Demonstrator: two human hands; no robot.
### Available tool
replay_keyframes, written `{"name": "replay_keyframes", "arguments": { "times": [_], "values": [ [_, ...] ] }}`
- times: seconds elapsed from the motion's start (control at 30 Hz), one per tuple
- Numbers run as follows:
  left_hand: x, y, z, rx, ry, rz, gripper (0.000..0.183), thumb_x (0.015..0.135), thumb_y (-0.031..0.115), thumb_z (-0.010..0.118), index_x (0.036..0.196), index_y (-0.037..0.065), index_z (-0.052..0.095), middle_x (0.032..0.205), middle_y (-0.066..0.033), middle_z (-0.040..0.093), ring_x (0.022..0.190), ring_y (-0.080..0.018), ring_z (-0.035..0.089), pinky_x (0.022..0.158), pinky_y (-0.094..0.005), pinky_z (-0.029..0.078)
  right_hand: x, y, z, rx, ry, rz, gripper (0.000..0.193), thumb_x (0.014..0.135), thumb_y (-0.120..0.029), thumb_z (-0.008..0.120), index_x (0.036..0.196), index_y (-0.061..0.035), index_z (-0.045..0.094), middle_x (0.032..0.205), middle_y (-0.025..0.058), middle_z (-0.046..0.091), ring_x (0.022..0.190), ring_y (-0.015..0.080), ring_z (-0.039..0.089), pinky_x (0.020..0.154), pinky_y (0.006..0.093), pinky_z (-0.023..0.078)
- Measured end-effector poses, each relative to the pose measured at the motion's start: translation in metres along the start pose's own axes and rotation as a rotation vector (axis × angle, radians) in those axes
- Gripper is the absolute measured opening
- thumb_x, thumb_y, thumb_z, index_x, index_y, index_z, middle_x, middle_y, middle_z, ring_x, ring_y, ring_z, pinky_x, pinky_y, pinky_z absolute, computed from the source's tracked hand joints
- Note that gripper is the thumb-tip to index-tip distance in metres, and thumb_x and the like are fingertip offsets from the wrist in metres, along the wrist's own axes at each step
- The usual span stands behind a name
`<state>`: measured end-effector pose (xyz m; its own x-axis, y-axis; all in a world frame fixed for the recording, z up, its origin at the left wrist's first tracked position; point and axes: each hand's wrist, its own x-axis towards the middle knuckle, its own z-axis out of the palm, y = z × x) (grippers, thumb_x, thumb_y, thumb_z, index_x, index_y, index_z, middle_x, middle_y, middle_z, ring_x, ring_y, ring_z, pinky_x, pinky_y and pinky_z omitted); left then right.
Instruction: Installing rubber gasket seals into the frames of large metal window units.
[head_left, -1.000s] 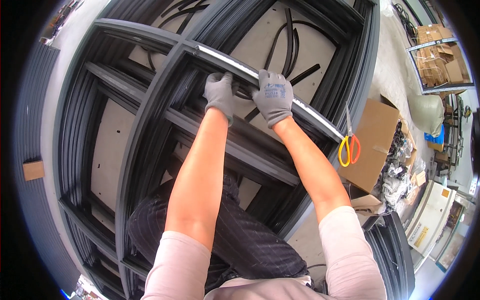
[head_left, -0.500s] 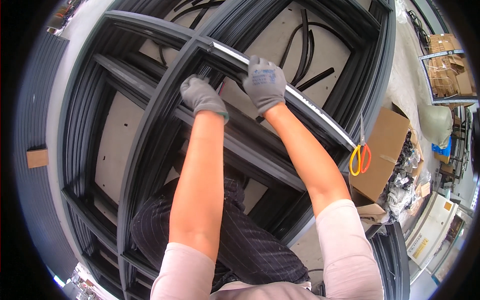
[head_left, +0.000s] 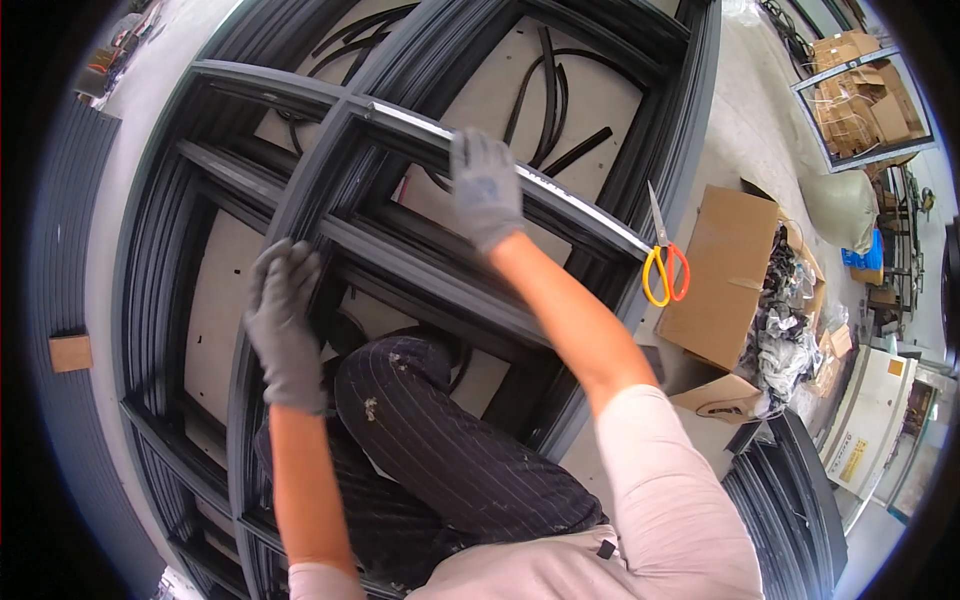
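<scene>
A stack of dark grey window frames (head_left: 300,190) lies in front of me. My right hand (head_left: 485,190), in a grey glove, is at the crossbar with a white strip (head_left: 585,212) along its top. Its fingers are stretched out over the bar, slightly blurred, and nothing shows in them. Over a long bar to the left is my left hand (head_left: 287,325), also gloved. Its fingers are loosely extended and hold nothing that I can see. Scissors (head_left: 665,268) with one yellow and one red handle lie at the strip's right end, blades pointing away.
Black rubber-like strips (head_left: 548,100) lie inside the far frame openings. Right of the stack stands an open cardboard box (head_left: 722,275) beside crumpled plastic (head_left: 778,345). More dark profiles (head_left: 765,510) are stacked at lower right. My bent knee (head_left: 400,375) is close to the frames.
My left hand has moved left and toward me, away from the crossbar, and its fingers have opened out. My right hand stays at the crossbar, its fingers now straighter. The whole view has shifted.
</scene>
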<state>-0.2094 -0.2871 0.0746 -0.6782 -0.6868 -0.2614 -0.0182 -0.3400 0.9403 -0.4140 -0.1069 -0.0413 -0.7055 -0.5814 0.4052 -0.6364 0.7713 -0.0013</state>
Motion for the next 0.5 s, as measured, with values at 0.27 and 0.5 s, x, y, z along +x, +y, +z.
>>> {"name": "replay_keyframes", "arguments": {
  "times": [0.27, 0.5],
  "values": [
    [-0.023, -0.015, -0.131, 0.091, 0.21, -0.165, 0.024, 0.098, 0.02, 0.056, 0.116, 0.004, 0.061, 0.105, -0.0092, 0.068, 0.093, -0.0179, 0.066, 0.087, -0.0305, 0.053, -0.11, 0.132, -0.056, -0.423, -0.327, -0.072, 0.05, 0.085, -0.013, 0.053, 0.134, -0.0035, 0.046, 0.103, 0.0083, 0.061, 0.089, 0.0206, 0.062, 0.074, 0.0329, 0.049],
    [-0.016, -0.026, -0.062, 0.266, -0.031, -0.129, 0.023, 0.099, 0.02, 0.056, 0.112, 0.003, 0.062, 0.1, -0.0065, 0.067, 0.091, -0.013, 0.064, 0.085, -0.0266, 0.051, -0.101, 0.137, -0.067, -0.249, -0.419, 0.045, 0.047, 0.078, -0.039, 0.072, 0.105, -0.0052, 0.054, 0.087, 0.0102, 0.066, 0.08, 0.0267, 0.066, 0.068, 0.0376, 0.053]
  ]
}}
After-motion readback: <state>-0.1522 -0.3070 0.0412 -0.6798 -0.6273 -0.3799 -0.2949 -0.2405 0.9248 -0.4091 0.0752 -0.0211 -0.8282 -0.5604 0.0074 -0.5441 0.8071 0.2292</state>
